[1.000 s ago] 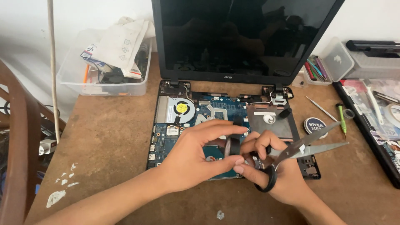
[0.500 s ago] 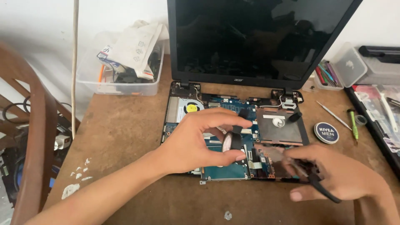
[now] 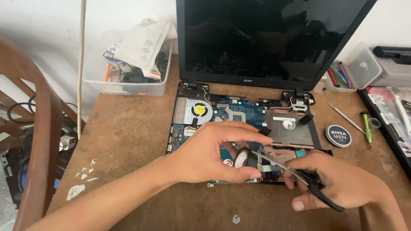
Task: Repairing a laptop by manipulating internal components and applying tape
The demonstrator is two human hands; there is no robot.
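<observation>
An opened laptop (image 3: 239, 112) lies on the wooden table, its blue circuit board and fan exposed and its dark screen upright behind. My left hand (image 3: 214, 154) pinches a small roll of black tape (image 3: 245, 159) over the front of the board. My right hand (image 3: 338, 182) grips black-handled scissors (image 3: 299, 175), whose blades point left and meet the tape beside the roll.
A clear plastic box of bags and parts (image 3: 128, 64) stands at the back left. A round dark tin (image 3: 338, 135), a green-handled screwdriver (image 3: 367, 126), a thin metal pick (image 3: 344, 117) and trays of tools (image 3: 385, 72) lie to the right. A wooden chair back (image 3: 38, 128) stands at left.
The view has shifted left. My right hand swung the scissors from pointing right to pointing left at the tape, and my left hand has kept hold of the roll.
</observation>
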